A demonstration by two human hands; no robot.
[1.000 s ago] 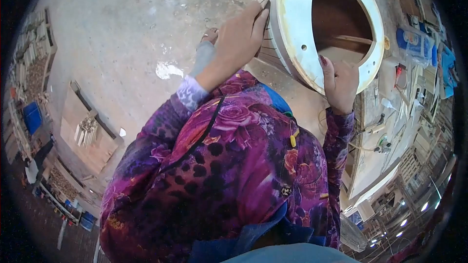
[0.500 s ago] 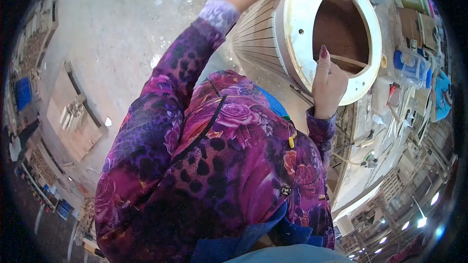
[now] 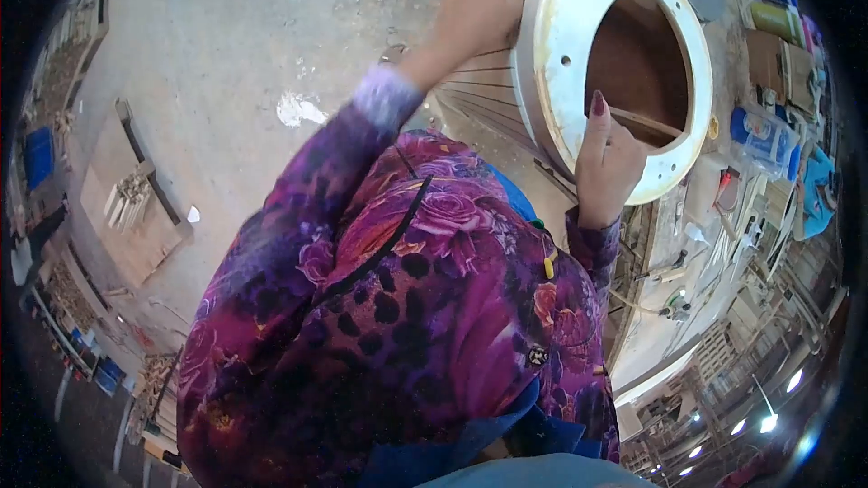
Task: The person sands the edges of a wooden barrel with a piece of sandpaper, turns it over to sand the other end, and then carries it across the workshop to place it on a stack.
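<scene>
Left hand (image 3: 484, 4) flat on ribbed drum (image 3: 484, 95) side, right hand (image 3: 608, 158) gripping its rim.

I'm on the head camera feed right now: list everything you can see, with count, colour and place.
slatted wooden drum: one, pale wood, top centre, lying on its side on the bench
ring face of the drum: one, whitish with small holes, around a brown hollow, open end toward the camera
workbench: one, pale, right side, cluttered with small tools too small to name
blue packets: a few, blue, far right on the bench
concrete floor: grey, left half
wooden pallet: one, light wood, on the floor at left
left hand: flat on the drum's slatted side, blurred
right hand: grip on the ring's lower inner edge
</scene>
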